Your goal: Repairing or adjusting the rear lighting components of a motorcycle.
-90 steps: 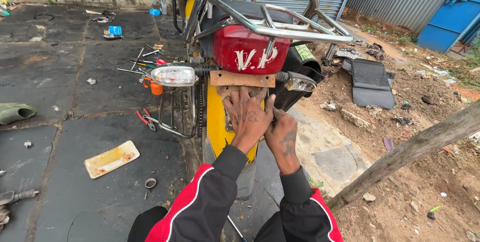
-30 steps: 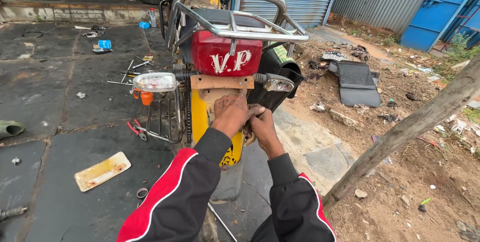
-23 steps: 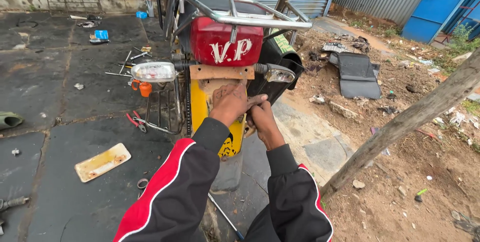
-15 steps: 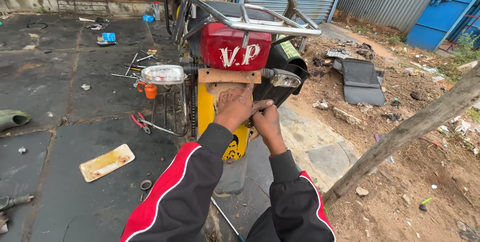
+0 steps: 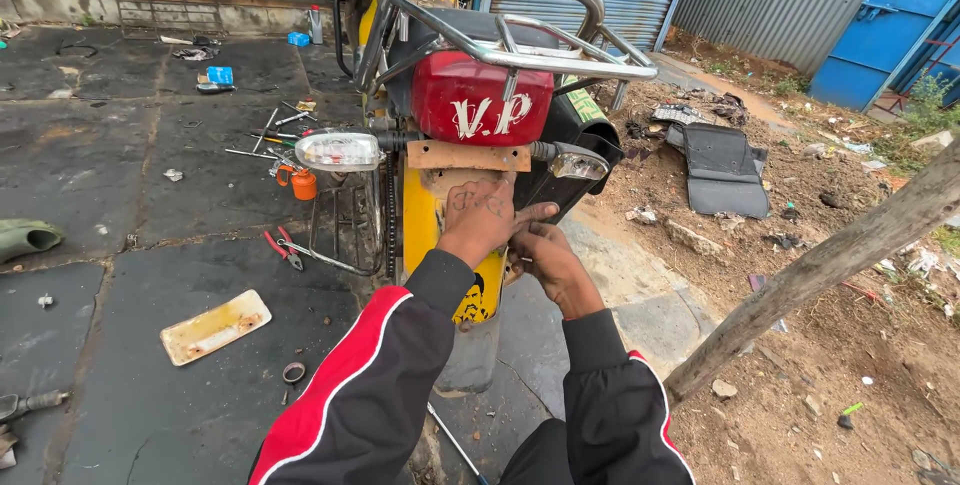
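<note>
Yellow mudguard (image 5: 428,220) at centre frame, below a red tail light (image 5: 480,100), takes both bare hands: the left hand (image 5: 480,220) lies flat against it, fingers spread, while the right hand (image 5: 545,260) pinches something unseen at its edge. Pliers (image 5: 283,248) lie at left.

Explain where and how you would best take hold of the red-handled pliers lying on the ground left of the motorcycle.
Probably grip the pliers by the two red handles, coming from above. They lie flat on the dark paving, handles slightly spread and free of other tools, so fingers can close round both.
</note>
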